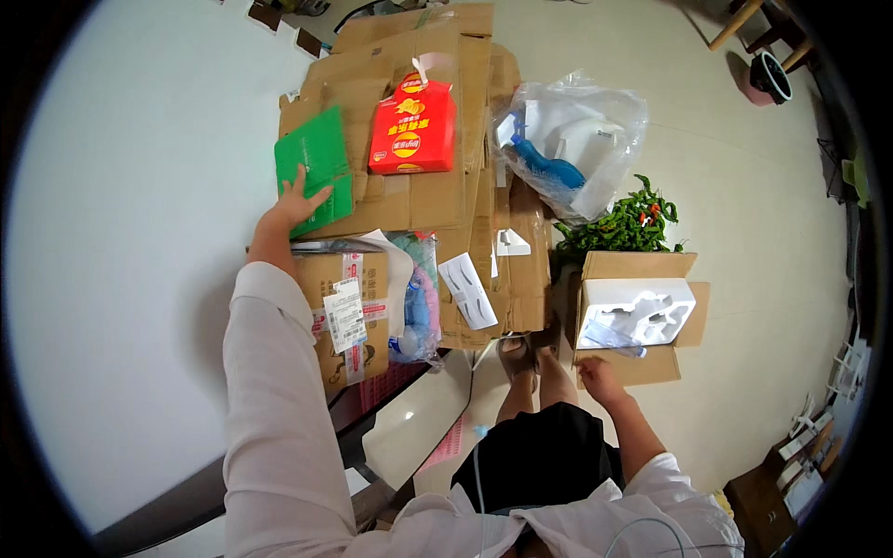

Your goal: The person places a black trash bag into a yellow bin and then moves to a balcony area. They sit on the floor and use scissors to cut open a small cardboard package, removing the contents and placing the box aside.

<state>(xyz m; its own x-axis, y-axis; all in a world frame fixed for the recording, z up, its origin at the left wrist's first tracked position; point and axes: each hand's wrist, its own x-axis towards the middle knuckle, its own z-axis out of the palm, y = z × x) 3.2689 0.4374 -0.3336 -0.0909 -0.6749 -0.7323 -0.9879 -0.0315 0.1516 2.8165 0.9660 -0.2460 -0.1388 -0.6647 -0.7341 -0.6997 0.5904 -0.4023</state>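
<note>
My left hand (296, 202) lies with fingers spread on a folded green card folder (317, 150). The folder rests on the left side of a pile of flattened cardboard (418, 202). At the lower right, my right hand (601, 381) has its fingers curled at the near left corner of an open cardboard box (670, 366). Whether it grips the flap cannot be told. Inside the box is a white foam insert (621, 296) with shaped hollows, and a clear plastic piece (614, 338) lies across its near edge. A red Lay's chip carton (415, 129) stands on the pile.
A taped carton (377, 279) with a label stands at left beside bagged bottles (417, 314). A white printed card (467, 291) lies on the cardboard. To the right are a clear plastic bag (614, 167) holding a blue bottle (548, 164), and green peppers (628, 223).
</note>
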